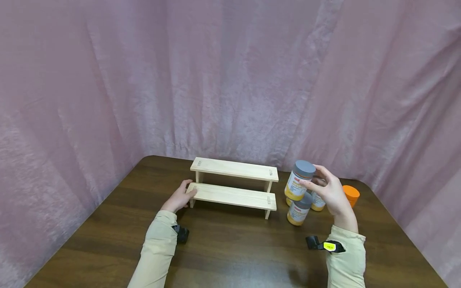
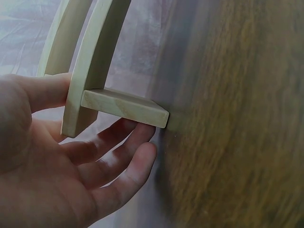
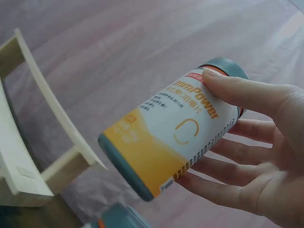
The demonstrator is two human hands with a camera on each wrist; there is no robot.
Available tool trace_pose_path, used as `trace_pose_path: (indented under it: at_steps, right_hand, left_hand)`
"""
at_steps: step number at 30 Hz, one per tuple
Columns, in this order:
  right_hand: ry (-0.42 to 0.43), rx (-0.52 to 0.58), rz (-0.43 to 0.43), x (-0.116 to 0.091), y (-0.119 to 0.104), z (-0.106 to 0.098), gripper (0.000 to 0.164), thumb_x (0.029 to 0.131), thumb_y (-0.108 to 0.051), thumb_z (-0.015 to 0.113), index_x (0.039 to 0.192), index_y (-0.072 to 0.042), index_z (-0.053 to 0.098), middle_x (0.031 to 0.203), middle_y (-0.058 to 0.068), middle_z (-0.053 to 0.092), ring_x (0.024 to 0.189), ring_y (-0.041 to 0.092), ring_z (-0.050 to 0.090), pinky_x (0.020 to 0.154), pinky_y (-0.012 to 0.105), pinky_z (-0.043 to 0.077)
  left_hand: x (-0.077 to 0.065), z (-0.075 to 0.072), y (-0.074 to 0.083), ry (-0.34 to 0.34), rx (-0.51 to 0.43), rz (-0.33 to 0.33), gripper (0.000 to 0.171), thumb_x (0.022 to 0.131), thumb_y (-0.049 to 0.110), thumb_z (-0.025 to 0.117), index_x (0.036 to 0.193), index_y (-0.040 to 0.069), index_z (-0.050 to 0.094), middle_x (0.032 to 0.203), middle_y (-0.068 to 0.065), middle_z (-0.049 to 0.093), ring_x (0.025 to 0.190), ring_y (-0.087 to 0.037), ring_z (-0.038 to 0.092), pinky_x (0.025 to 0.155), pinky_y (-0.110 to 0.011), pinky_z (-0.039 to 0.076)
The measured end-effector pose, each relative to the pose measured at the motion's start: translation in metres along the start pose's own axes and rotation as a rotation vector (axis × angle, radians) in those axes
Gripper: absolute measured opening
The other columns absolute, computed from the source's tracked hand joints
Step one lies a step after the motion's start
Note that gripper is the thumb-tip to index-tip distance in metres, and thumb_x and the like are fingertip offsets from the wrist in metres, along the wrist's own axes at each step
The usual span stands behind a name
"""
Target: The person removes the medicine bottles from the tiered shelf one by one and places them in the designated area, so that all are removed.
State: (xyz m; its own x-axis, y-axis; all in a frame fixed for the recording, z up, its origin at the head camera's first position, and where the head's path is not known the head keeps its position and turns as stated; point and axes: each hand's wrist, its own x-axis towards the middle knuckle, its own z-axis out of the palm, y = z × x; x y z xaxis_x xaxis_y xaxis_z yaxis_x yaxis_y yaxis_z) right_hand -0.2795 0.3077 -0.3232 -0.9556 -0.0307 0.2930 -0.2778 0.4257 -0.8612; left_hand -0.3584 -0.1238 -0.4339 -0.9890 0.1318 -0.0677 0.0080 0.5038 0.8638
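Note:
In the head view, a pale wooden two-step display stand, with an upper board (image 1: 234, 167) and a lower board (image 1: 230, 195), stands on the table. My left hand (image 1: 179, 199) grips the lower board's left end. The left wrist view shows its fingers (image 2: 118, 164) beside the stand's leg (image 2: 126, 107). To the right of the stand, my right hand (image 1: 333, 196) holds up a supplement bottle (image 3: 166, 130) between thumb and fingers. This bottle has a grey cap and a white and yellow label. Below it, a similar bottle (image 1: 298, 211) stands on the table.
Behind the held bottle, another white and yellow bottle (image 1: 317, 202) is partly hidden by the right hand. An orange cap (image 1: 351, 193) shows to the right of that hand. A pink curtain (image 1: 230, 80) hangs behind the brown wooden table (image 1: 230, 248).

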Motion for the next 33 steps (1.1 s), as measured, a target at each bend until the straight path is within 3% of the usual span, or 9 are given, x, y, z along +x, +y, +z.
trace_pose_path:
  at_steps: [12,19,24,33]
  right_hand:
    - [0.076,0.106,0.016,-0.012,0.008,-0.022,0.046,0.087,-0.013,0.073,0.129,-0.016,0.056,0.101,-0.027,0.065,0.096,-0.010,0.061,0.080,0.009,0.047]
    - [0.103,-0.019,0.069,-0.014,0.013,-0.029,0.056,0.088,-0.022,0.073,0.137,-0.013,0.050,0.101,-0.034,0.057,0.100,-0.014,0.053,0.080,0.009,0.043]
    - [0.134,-0.040,0.079,-0.017,0.017,-0.035,0.054,0.087,-0.023,0.074,0.136,-0.018,0.051,0.101,-0.035,0.056,0.101,-0.013,0.050,0.079,0.009,0.041]
    - [0.148,-0.114,0.102,-0.024,0.033,-0.046,0.056,0.086,-0.028,0.074,0.136,-0.016,0.050,0.102,-0.036,0.053,0.098,-0.018,0.048,0.078,0.007,0.041]
  left_hand:
    - [0.000,-0.007,-0.006,-0.006,-0.003,-0.007,0.058,0.103,0.024,0.046,0.149,0.002,0.020,0.141,-0.035,0.038,0.116,-0.043,0.051,0.070,-0.036,0.048]
    - [-0.003,-0.007,-0.011,-0.002,0.003,-0.003,0.057,0.103,0.023,0.045,0.149,0.001,0.020,0.141,-0.036,0.038,0.115,-0.043,0.051,0.069,-0.036,0.049]
    - [-0.002,-0.007,-0.013,0.010,-0.002,0.007,0.056,0.103,0.022,0.045,0.148,0.001,0.021,0.139,-0.036,0.040,0.114,-0.043,0.052,0.068,-0.035,0.048]
    - [-0.001,-0.011,-0.014,0.013,-0.008,0.002,0.056,0.102,0.022,0.046,0.148,0.001,0.021,0.137,-0.036,0.042,0.113,-0.042,0.052,0.067,-0.034,0.048]
